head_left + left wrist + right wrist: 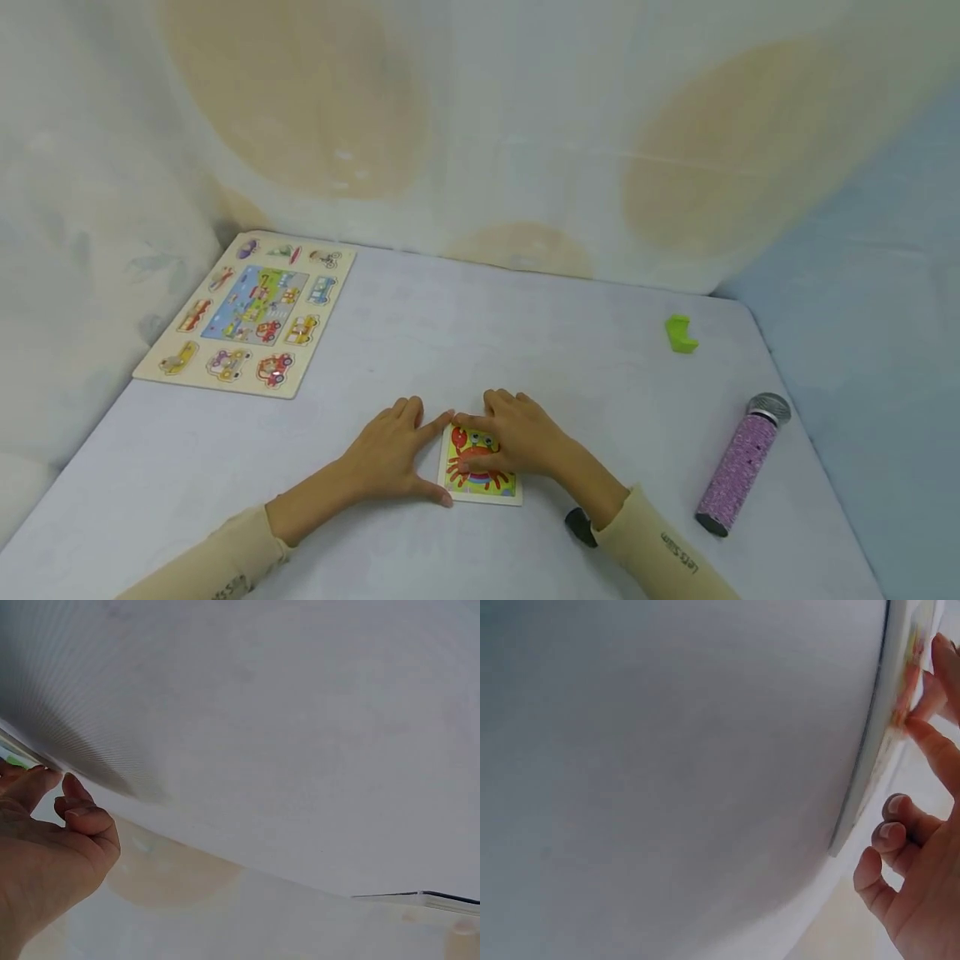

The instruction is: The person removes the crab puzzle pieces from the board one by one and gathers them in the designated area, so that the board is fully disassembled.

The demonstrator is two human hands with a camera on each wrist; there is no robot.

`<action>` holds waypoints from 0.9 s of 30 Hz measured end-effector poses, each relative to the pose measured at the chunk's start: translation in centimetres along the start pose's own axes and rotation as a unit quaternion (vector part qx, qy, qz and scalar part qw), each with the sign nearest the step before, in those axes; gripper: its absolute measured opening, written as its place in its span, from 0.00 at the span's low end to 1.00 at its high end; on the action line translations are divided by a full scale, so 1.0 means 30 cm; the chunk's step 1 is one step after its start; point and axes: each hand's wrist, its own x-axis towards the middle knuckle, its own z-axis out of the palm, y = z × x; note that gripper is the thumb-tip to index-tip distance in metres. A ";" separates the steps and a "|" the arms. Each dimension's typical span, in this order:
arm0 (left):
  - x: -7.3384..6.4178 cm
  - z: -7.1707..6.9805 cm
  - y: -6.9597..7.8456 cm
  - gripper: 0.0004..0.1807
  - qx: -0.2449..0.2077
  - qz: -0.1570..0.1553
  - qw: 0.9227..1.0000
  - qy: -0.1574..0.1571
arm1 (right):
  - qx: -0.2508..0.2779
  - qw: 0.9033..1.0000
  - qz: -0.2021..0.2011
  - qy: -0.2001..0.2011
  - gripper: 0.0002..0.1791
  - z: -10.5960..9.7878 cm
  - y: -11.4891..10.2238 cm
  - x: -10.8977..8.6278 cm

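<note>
Left sleeve (pixel 217 554): "Let's" legible, the next word cut off.
Puzzle board (pixel 201 364): flat at far left, vehicles ringing a town scene.
Left hand (pixel 393 454): thumb and forefinger apart, tips at the crab puzzle (pixel 487 485).
Crab puzzle: on the table (pixel 420 317) between both hands, partly covered; the right wrist view alone shows its thick edge.
Right hand (pixel 525 437): thumb and forefinger apart, touching the puzzle.
Black object (pixel 581 528): half hidden, unidentifiable.
Right sleeve (pixel 663 546): "Let's", second word unclear.
Microphone (pixel 738 467): sparkly purple, far right.

Crab board (pixel 482 482) partly hidden by the hands (pixel 521 435), black object (pixel 580 528) partly behind the right sleeve (pixel 660 546)
</note>
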 end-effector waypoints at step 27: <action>-0.023 -0.006 0.017 0.60 0.027 -0.007 1.000 0.009 | 0.191 0.980 -0.016 -0.051 0.37 0.001 0.070 0.031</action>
